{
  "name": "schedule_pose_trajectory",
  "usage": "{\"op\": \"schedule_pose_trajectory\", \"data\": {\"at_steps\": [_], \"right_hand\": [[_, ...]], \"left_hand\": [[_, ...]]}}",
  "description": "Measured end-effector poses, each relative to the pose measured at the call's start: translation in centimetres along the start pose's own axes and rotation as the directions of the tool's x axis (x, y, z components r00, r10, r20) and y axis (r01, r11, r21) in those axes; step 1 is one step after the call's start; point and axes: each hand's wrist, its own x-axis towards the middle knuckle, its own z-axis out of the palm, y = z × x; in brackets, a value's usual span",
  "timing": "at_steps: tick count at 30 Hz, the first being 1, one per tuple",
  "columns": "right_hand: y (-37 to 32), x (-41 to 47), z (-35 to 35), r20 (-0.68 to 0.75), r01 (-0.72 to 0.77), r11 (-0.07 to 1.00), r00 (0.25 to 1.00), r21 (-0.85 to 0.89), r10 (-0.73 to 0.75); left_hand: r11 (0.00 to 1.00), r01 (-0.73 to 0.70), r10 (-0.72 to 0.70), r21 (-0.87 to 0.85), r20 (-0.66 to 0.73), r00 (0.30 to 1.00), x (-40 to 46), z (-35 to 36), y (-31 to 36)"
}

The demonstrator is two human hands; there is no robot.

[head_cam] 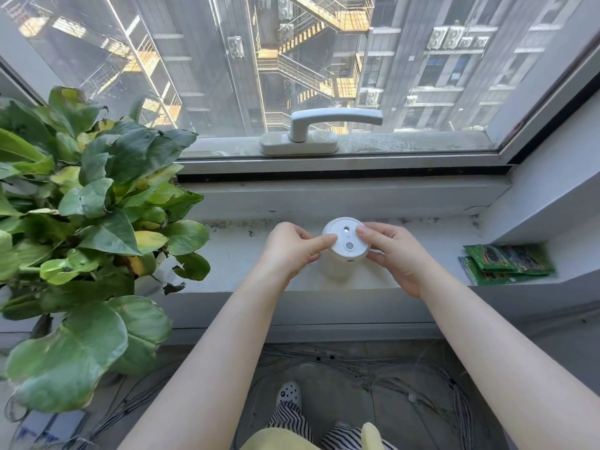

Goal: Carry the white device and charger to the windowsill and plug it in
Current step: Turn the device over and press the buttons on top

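The white device (344, 251) is a short round cylinder with small round holes in its flat top. It stands upright on the grey windowsill (233, 254), near the middle. My left hand (292, 251) holds its left side, thumb on the top rim. On the right side, my right hand (394, 254) grips it with fingertips on the top edge. No charger or cable is visible at the device.
A large leafy potted plant (81, 222) fills the left and overhangs the sill's left end. Green packets (506, 263) lie on the sill at the right. A white window handle (324, 128) sits behind. Loose cables (357, 362) cover the floor below.
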Motion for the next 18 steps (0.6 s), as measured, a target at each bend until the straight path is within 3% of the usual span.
{"op": "schedule_pose_trajectory", "data": {"at_steps": [7, 18], "right_hand": [[0.8, 0.9, 0.3, -0.121, 0.029, 0.999, 0.992, 0.041, -0.023], [1.2, 0.5, 0.3, -0.079, 0.041, 0.997, 0.996, 0.068, -0.035]], "left_hand": [[1.0, -0.007, 0.006, -0.019, -0.018, 1.0, 0.7, 0.4, 0.0], [0.997, 0.007, -0.013, -0.082, -0.067, 0.998, 0.8, 0.5, 0.0]]}}
